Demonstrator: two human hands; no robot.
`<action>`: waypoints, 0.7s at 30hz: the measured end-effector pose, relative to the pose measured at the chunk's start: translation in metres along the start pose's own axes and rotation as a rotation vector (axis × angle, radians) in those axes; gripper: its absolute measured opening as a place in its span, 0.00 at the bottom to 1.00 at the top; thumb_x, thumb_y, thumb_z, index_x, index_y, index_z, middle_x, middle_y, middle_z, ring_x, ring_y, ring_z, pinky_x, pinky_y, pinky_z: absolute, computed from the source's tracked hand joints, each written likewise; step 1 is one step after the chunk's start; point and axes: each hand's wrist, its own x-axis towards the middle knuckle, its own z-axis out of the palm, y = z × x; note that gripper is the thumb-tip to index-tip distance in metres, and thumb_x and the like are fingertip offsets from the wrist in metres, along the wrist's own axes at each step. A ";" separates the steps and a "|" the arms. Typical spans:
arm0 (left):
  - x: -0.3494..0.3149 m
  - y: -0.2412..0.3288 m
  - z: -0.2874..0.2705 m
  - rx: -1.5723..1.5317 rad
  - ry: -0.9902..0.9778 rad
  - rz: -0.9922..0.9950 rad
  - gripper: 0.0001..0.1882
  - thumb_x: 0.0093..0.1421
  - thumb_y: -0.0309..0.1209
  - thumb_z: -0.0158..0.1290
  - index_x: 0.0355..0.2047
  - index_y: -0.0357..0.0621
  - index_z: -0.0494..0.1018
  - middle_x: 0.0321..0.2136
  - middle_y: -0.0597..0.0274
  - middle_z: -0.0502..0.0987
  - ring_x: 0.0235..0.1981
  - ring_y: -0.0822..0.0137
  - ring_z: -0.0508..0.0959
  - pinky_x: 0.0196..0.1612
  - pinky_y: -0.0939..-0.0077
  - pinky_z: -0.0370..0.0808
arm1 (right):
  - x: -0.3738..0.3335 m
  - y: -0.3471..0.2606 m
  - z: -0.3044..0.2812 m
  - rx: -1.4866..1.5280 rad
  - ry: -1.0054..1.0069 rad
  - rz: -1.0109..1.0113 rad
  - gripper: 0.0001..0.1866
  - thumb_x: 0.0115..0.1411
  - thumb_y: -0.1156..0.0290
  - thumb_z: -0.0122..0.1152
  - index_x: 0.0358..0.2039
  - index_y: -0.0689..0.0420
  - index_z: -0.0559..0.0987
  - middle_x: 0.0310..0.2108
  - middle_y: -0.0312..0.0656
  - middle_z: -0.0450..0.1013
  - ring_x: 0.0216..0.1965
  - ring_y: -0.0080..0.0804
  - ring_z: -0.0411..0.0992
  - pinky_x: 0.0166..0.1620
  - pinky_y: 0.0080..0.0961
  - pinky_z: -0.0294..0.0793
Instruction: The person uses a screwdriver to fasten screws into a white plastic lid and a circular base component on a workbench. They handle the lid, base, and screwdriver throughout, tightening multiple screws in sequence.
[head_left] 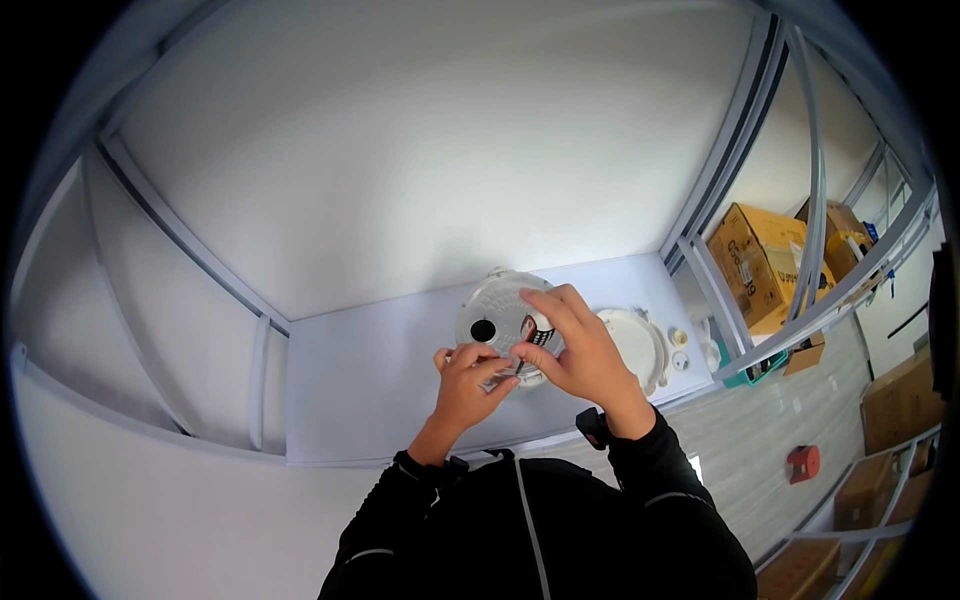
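A round, clear-topped white housing (487,302) sits on the white table in front of me. Its top has a dark round spot (483,331) at the left and a red, black and white label (538,330) at the right. My left hand (468,388) is at its near edge, fingers bent and closed around a small dark thin piece (518,367) whose kind is unclear. Over the right part of the housing, my right hand (585,352) has its thumb and forefinger spread around the label. The right thumb tip comes close to the dark piece. Both hands hide the near rim.
Right of the housing lies a round white cover (632,345), with two small round parts (679,338) beside it. A teal basket (757,372) stands beyond the table's right end. Grey frame posts (720,145) border the table. Cardboard boxes (765,265) and a red stool (803,463) are farther right.
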 end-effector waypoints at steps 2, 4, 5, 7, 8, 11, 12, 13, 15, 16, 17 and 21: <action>-0.002 -0.001 0.001 -0.019 0.084 -0.010 0.11 0.53 0.36 0.73 0.37 0.53 0.88 0.42 0.69 0.79 0.45 0.66 0.77 0.54 0.61 0.59 | -0.002 -0.001 0.000 -0.004 0.005 0.011 0.36 0.58 0.64 0.80 0.65 0.57 0.75 0.46 0.47 0.74 0.41 0.46 0.76 0.43 0.34 0.78; -0.003 -0.008 0.004 -0.007 0.220 -0.010 0.12 0.54 0.35 0.72 0.39 0.53 0.87 0.43 0.67 0.77 0.42 0.66 0.77 0.54 0.59 0.61 | -0.002 -0.002 -0.001 -0.006 0.012 0.004 0.36 0.59 0.63 0.80 0.65 0.57 0.75 0.46 0.47 0.74 0.41 0.46 0.76 0.43 0.34 0.78; -0.004 -0.012 0.005 0.014 0.240 -0.054 0.11 0.54 0.35 0.72 0.39 0.53 0.87 0.43 0.67 0.77 0.43 0.65 0.77 0.54 0.59 0.61 | -0.002 -0.002 0.000 -0.002 0.014 0.004 0.36 0.59 0.63 0.80 0.65 0.57 0.75 0.46 0.47 0.74 0.41 0.46 0.76 0.44 0.34 0.78; 0.002 -0.014 0.005 0.055 0.281 -0.143 0.11 0.54 0.34 0.72 0.38 0.53 0.87 0.43 0.65 0.77 0.43 0.63 0.77 0.53 0.60 0.63 | -0.003 -0.003 0.001 0.004 0.020 0.006 0.36 0.59 0.63 0.80 0.65 0.57 0.75 0.46 0.47 0.74 0.41 0.46 0.76 0.44 0.34 0.78; 0.003 -0.014 0.003 0.079 0.260 -0.168 0.11 0.54 0.35 0.72 0.38 0.53 0.87 0.43 0.66 0.77 0.43 0.63 0.77 0.53 0.60 0.63 | -0.003 -0.003 0.002 0.005 0.018 -0.001 0.36 0.58 0.63 0.80 0.65 0.57 0.75 0.46 0.48 0.74 0.41 0.46 0.76 0.44 0.34 0.78; 0.009 -0.014 -0.001 0.145 0.206 -0.228 0.10 0.54 0.35 0.71 0.37 0.52 0.88 0.43 0.67 0.77 0.44 0.61 0.77 0.52 0.61 0.64 | -0.002 -0.003 0.001 0.005 0.015 -0.020 0.35 0.58 0.64 0.80 0.65 0.57 0.76 0.46 0.48 0.74 0.41 0.47 0.76 0.43 0.34 0.78; 0.009 -0.014 0.000 0.166 0.191 -0.243 0.10 0.54 0.36 0.71 0.36 0.53 0.88 0.42 0.68 0.77 0.44 0.61 0.77 0.52 0.60 0.64 | -0.002 -0.004 0.002 0.009 0.011 -0.025 0.35 0.58 0.65 0.80 0.64 0.57 0.76 0.45 0.48 0.74 0.41 0.47 0.76 0.43 0.34 0.78; 0.010 -0.015 0.000 0.187 0.177 -0.258 0.09 0.54 0.36 0.71 0.36 0.53 0.88 0.42 0.68 0.78 0.44 0.61 0.78 0.51 0.60 0.64 | -0.002 -0.005 0.002 0.013 0.007 -0.030 0.35 0.58 0.65 0.80 0.64 0.57 0.76 0.45 0.48 0.74 0.41 0.47 0.76 0.43 0.34 0.78; 0.013 -0.014 0.001 0.225 0.163 -0.291 0.08 0.54 0.36 0.71 0.35 0.54 0.88 0.41 0.70 0.78 0.44 0.61 0.78 0.50 0.60 0.64 | -0.001 -0.006 0.003 0.004 0.006 -0.037 0.34 0.58 0.66 0.80 0.64 0.57 0.77 0.46 0.48 0.75 0.41 0.46 0.76 0.43 0.34 0.78; 0.015 -0.014 0.001 0.243 0.155 -0.308 0.08 0.54 0.36 0.71 0.34 0.54 0.89 0.41 0.71 0.79 0.44 0.61 0.78 0.50 0.60 0.64 | 0.000 -0.007 0.003 0.000 0.004 -0.040 0.34 0.58 0.66 0.80 0.63 0.58 0.77 0.46 0.48 0.75 0.41 0.46 0.76 0.43 0.34 0.78; 0.016 -0.013 0.001 0.254 0.134 -0.326 0.07 0.54 0.37 0.70 0.34 0.55 0.89 0.40 0.71 0.79 0.44 0.61 0.78 0.50 0.60 0.64 | 0.000 -0.008 0.003 0.005 0.018 -0.042 0.34 0.58 0.66 0.80 0.63 0.58 0.77 0.46 0.48 0.75 0.41 0.47 0.76 0.43 0.34 0.78; 0.021 -0.013 -0.002 0.274 0.073 -0.374 0.06 0.55 0.37 0.70 0.32 0.55 0.88 0.38 0.73 0.79 0.44 0.60 0.79 0.50 0.59 0.64 | 0.001 -0.008 0.003 0.023 0.072 -0.072 0.35 0.57 0.66 0.81 0.62 0.61 0.77 0.46 0.50 0.76 0.41 0.47 0.76 0.44 0.35 0.77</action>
